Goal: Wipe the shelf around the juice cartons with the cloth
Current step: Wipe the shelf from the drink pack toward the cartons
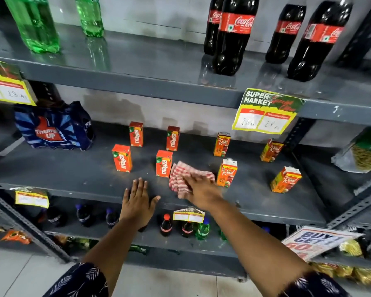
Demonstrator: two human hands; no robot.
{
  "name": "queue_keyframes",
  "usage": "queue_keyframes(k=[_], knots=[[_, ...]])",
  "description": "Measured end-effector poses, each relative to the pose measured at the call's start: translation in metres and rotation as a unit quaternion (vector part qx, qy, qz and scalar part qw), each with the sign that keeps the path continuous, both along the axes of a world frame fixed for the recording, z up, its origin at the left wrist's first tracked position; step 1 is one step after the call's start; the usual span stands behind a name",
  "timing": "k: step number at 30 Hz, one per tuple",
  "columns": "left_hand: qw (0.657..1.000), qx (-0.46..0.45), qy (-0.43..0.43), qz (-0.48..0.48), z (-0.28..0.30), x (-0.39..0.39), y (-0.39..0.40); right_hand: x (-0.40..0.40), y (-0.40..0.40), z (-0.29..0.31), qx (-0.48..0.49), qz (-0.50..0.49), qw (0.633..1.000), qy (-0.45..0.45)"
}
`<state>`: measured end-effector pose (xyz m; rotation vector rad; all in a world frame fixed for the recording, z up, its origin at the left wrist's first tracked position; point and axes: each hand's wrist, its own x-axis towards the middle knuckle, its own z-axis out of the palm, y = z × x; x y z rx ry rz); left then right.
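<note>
Cloth (183, 175): soft, light and limp, I judge; best pressed flat under my palm, not pinched.
Where it lies: on the shelf (77, 168), between a Maaza carton (164, 163) and a Real carton (227, 173).
Right hand (198, 188): my grip is flat and spread, fingers on the cloth's near edge.
Left hand (138, 200): open, holding nothing, at the shelf's front lip.
Cartons: light, easily toppled, I'd guess.

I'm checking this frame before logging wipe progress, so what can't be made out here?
- Head view: the cloth is partly covered by the right hand, which is motion-blurred, so its grip is unclear.
- Handwritten prices on the price tag are too faint to read surely.
- The snack bag is cut off by the right edge.
- Dust on the shelf: too fine to judge.
</note>
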<state>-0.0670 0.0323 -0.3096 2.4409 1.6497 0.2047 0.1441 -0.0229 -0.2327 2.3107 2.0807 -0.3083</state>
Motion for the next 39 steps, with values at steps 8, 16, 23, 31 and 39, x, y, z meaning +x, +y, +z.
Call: queue_keyframes(k=[8,16,23,31,39], knots=[[1.0,0.001,0.015,-0.011,-0.004,-0.001,0.0,0.004,-0.036,-0.042,0.134,0.038,0.99,-0.035],[0.998,0.02,0.058,-0.009,0.005,0.004,-0.01,0.026,-0.086,-0.021,0.103,0.08,0.991,0.002],[0.992,0.057,-0.002,-0.109,0.009,0.067,-0.058,0.077,-0.13,0.042,0.151,-0.021,0.988,0.039],[0.981,0.007,0.044,-0.188,0.017,0.101,-0.04,0.093,-0.114,-0.003,-0.005,-0.088,0.995,0.055],[0.973,0.038,0.047,-0.224,-0.002,0.108,-0.036,0.089,-0.097,-0.028,0.006,-0.082,0.996,-0.036]])
